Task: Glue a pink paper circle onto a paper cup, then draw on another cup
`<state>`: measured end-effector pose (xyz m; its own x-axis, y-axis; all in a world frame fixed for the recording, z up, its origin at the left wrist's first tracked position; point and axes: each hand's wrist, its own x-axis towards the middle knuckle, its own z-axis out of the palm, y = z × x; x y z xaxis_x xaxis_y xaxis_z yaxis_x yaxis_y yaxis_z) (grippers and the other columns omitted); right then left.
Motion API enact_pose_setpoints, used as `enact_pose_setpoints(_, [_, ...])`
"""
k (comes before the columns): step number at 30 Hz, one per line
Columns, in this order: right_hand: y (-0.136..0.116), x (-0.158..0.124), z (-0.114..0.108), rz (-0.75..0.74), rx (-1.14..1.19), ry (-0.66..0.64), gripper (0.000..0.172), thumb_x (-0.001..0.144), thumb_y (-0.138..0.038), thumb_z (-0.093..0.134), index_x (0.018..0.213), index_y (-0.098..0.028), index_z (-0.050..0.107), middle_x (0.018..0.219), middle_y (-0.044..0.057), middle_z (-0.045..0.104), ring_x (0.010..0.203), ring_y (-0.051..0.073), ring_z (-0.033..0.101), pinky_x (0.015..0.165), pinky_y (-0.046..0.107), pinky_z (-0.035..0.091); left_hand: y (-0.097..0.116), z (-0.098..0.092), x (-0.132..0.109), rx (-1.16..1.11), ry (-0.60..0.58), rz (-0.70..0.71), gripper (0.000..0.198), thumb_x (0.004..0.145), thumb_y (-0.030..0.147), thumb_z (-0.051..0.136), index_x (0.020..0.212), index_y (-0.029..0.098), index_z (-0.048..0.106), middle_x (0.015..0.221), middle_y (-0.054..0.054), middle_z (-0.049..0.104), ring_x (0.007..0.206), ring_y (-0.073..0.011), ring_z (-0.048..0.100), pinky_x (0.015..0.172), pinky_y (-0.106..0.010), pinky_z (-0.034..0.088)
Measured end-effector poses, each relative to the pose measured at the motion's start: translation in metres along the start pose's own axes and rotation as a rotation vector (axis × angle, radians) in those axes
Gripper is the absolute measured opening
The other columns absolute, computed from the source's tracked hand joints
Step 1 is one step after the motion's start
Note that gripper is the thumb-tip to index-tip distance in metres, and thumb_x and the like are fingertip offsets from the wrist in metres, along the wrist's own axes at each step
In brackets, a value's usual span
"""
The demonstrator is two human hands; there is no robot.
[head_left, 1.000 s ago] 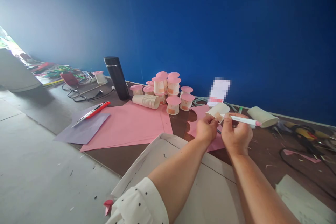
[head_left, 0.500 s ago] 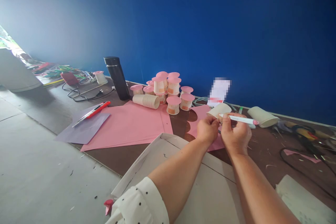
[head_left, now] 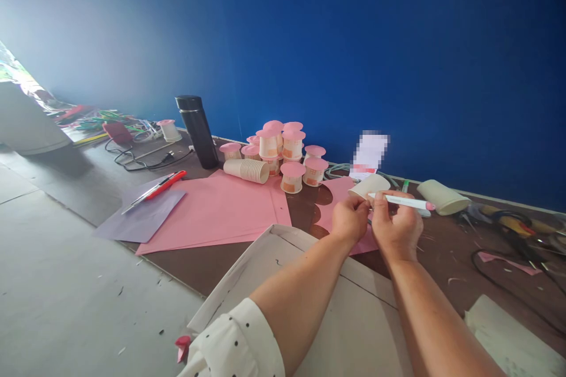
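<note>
My left hand is closed on a white paper cup, which lies tilted on its side. In my right hand is a white marker pen with a pink end, its tip side against the cup. The fingers partly hide the cup's near rim, and I cannot make out any mark being drawn. Beneath the hands lies pink paper with rounded cut-outs. Left of them stand several finished-looking paper cups with pink round tops and orange drawings.
A stack of paper cups lies by pink sheets. A red utility knife rests on purple paper. A black flask stands behind. Another cup and a glue gun with its cord are at right.
Almost nothing differs. The marker and my right fingers have shifted very slightly against the cup.
</note>
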<state>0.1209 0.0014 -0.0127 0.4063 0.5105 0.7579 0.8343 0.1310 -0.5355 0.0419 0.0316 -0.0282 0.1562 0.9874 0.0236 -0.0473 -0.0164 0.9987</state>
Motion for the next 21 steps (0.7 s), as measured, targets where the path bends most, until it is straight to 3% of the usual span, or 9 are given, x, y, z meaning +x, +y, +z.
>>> enact_pose_setpoints(7, [0.001, -0.0002, -0.0001, 0.02, -0.008, 0.024, 0.026, 0.083, -0.037, 0.052, 0.087, -0.014, 0.064, 0.085, 0.013, 0.067, 0.079, 0.023, 0.062, 0.075, 0.035, 0.047, 0.0083, -0.0004, -0.0014, -0.347, -0.032, -0.127, 0.015, 0.077, 0.027, 0.059, 0.069, 0.015, 0.063, 0.063, -0.001, 0.059, 0.059, -0.0099, 0.053, 0.064, -0.023, 0.045])
enact_pose_setpoints(21, [0.0003, -0.0001, 0.0, 0.01, 0.003, -0.038, 0.027, 0.082, -0.04, 0.052, 0.085, -0.015, 0.062, 0.083, 0.012, 0.067, 0.08, 0.023, 0.062, 0.076, 0.036, 0.047, 0.0032, -0.0005, -0.0003, -0.146, -0.004, -0.053, 0.015, 0.076, 0.03, 0.061, 0.068, 0.017, 0.063, 0.064, 0.0, 0.06, 0.061, -0.0104, 0.052, 0.061, -0.022, 0.043])
